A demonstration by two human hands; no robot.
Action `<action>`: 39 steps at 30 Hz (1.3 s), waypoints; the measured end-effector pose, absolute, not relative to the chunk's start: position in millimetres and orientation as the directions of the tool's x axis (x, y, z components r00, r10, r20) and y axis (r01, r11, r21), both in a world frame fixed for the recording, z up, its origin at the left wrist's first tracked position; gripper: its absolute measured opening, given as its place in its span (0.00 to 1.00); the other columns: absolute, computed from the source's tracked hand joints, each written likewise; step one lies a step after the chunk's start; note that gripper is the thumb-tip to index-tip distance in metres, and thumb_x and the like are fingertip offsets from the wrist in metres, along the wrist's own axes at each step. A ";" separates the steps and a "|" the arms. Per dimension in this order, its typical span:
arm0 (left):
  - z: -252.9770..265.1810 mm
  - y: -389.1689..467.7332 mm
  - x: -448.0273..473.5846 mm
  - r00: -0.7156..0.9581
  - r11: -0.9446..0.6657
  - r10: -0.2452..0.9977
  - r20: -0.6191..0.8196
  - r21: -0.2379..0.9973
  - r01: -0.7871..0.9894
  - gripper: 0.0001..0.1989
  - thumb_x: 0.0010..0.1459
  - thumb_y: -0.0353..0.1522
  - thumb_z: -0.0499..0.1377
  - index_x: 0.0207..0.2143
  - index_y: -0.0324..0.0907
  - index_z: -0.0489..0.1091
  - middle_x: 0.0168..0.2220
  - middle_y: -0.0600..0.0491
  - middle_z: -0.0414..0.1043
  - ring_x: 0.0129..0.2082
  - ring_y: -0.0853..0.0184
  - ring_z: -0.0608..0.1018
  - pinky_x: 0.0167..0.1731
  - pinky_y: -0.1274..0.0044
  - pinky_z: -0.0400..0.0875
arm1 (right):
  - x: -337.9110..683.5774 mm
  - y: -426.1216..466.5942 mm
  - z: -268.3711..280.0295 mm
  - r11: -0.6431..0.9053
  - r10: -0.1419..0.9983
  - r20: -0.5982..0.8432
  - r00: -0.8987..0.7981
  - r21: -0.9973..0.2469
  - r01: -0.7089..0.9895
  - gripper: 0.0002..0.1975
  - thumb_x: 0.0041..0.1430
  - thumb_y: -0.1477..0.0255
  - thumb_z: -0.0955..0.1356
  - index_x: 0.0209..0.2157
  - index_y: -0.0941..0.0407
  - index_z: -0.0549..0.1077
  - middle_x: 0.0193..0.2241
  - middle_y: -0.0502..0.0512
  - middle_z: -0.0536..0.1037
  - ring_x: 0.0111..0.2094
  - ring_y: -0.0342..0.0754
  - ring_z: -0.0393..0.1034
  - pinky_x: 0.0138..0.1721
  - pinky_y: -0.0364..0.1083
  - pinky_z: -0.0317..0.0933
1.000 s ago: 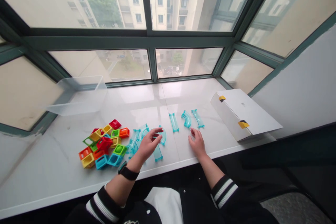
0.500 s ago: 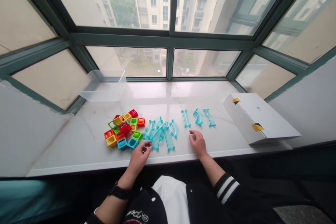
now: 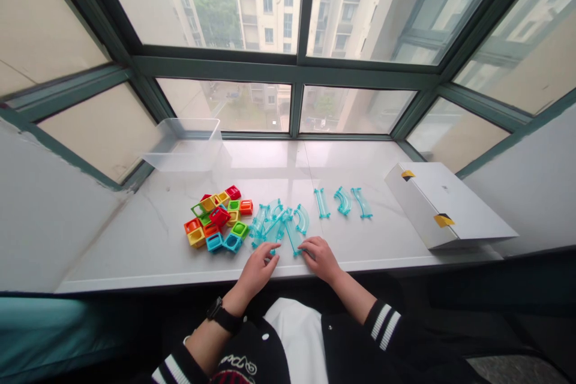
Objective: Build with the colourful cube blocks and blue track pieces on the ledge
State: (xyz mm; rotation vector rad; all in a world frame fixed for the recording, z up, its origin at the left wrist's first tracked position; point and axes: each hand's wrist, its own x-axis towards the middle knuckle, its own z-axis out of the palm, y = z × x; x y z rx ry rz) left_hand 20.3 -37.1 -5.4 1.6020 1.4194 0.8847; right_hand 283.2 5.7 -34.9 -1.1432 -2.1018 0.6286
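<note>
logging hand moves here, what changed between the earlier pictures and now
The right hand moved left and nearer the person, to the near end of a straight turquoise piece. The left hand drew back from over the turquoise pile to its near edge. Whether either hand has taken hold is unclear. The three set-apart pieces, coloured blocks, clear bin and white box stayed put.

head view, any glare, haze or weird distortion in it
Head view: pale window glare on the white counter; head view: the buildings outside look hazy; head view: the wide angle splays the window frames toward the edges; head view: the heaped turquoise pieces are see-through, so their overlapping edges are hard to separate.
</note>
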 end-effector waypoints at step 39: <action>-1.9 -34.6 33.7 0.144 -0.057 0.989 -0.028 0.831 0.553 0.27 0.66 0.36 0.57 0.67 0.49 0.68 0.73 0.40 0.57 0.34 0.67 0.81 0.46 0.66 0.82 | 304.4 7.6 38.2 0.234 0.954 0.183 -0.236 -0.950 0.208 0.09 0.63 0.70 0.65 0.31 0.52 0.77 0.31 0.52 0.77 0.35 0.50 0.71 0.41 0.49 0.65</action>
